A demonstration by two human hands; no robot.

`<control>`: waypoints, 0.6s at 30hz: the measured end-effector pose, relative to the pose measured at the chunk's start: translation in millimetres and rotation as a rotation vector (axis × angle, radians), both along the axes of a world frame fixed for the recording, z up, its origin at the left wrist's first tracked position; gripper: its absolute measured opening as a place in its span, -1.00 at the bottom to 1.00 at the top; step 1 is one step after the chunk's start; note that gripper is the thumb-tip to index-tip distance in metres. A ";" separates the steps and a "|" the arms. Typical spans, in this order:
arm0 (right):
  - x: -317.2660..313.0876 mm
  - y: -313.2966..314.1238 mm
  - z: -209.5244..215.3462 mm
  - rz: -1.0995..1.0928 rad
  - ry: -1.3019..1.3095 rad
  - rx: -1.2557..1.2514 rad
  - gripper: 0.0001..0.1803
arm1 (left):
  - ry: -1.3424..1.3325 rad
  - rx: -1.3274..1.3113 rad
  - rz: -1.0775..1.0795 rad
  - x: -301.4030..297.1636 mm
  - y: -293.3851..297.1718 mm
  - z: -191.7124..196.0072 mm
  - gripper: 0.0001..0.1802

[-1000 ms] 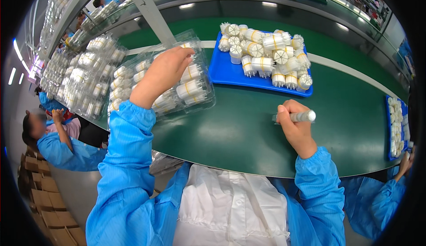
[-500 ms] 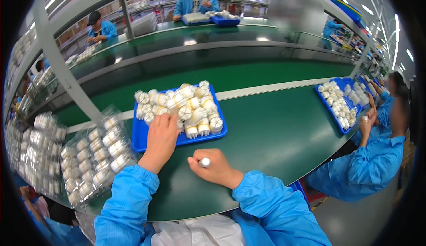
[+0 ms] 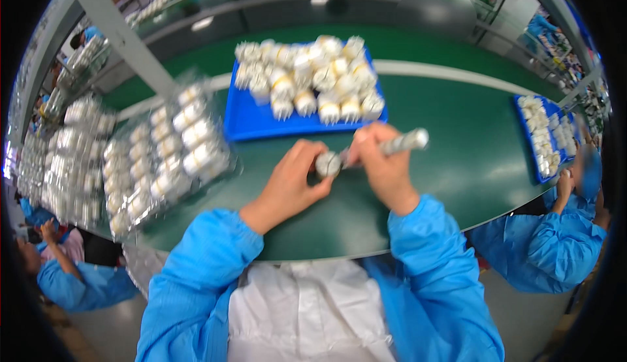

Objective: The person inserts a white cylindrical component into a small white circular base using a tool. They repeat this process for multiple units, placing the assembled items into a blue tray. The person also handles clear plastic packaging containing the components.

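Observation:
My left hand pinches a small white cylindrical part between thumb and fingers, its slotted round end facing up. My right hand grips a white marker pen like a writing tool. The pen's tip end is at the right side of the part; whether it touches is too blurred to tell. Just beyond both hands lies a blue tray, heaped with several white cylindrical parts that have yellowish bands and pronged ends.
Clear plastic packs of similar parts stand at the left, by a grey metal post. On the green table, another blue tray lies at the far right, beside a co-worker's blue sleeve.
My left hand has come back from the tray with a white part. My right hand has risen and turned the pen toward it. The view has tilted down.

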State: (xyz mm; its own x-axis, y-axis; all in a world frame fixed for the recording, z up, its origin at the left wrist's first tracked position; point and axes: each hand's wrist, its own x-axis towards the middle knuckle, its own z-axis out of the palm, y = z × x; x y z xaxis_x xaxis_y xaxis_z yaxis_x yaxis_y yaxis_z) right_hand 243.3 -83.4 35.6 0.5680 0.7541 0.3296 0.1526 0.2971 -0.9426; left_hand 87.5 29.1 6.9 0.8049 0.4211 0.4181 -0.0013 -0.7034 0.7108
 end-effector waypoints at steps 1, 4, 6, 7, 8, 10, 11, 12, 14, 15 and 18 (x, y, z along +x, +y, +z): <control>2.3 1.4 1.9 0.007 0.011 0.023 -0.66 | 0.046 0.036 0.009 2.6 4.0 4.0 -0.46; 4.2 -0.3 2.6 0.047 0.073 0.054 -0.66 | 0.054 0.025 -0.022 -0.2 1.0 -1.5 -0.45; 5.8 -0.5 0.9 0.075 0.056 0.041 -0.67 | 0.061 0.036 -0.019 0.3 1.3 -1.8 -0.44; 6.7 -0.5 -0.8 0.087 0.013 0.024 -0.68 | 0.056 0.043 -0.022 0.9 1.5 -2.1 -0.44; 7.1 -0.3 -2.0 0.098 -0.031 0.006 -0.68 | 0.050 0.050 -0.026 1.0 1.8 -2.3 -0.44; 6.6 1.4 -3.0 0.102 -0.023 0.017 -0.68 | 0.050 0.060 -0.025 0.6 2.0 -2.3 -0.43; 6.2 1.7 -3.5 0.104 -0.019 0.022 -0.68 | 0.049 0.066 -0.024 0.3 2.0 -2.4 -0.43; 5.8 1.8 -3.5 0.097 -0.013 0.025 -0.68 | 0.046 0.070 -0.027 0.4 2.4 -2.6 -0.43; 5.3 1.3 -3.3 0.086 -0.001 0.032 -0.68 | 0.038 0.078 -0.032 0.8 2.7 -2.9 -0.43; 6.0 1.6 -3.0 0.088 0.009 0.023 -0.68 | 0.044 0.079 -0.028 0.7 2.7 -2.6 -0.43; 7.6 2.1 -3.6 0.099 0.006 -0.017 -0.68 | 0.047 0.086 -0.015 0.3 1.8 -2.1 -0.43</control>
State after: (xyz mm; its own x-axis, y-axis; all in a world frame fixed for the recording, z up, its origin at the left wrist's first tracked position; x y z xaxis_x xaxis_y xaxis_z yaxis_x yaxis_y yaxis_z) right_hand 250.9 -81.3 32.1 0.4924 0.8120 0.3133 0.1179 0.2944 -0.9484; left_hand 87.8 30.9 4.8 0.8307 0.3728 0.4134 0.0197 -0.7619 0.6474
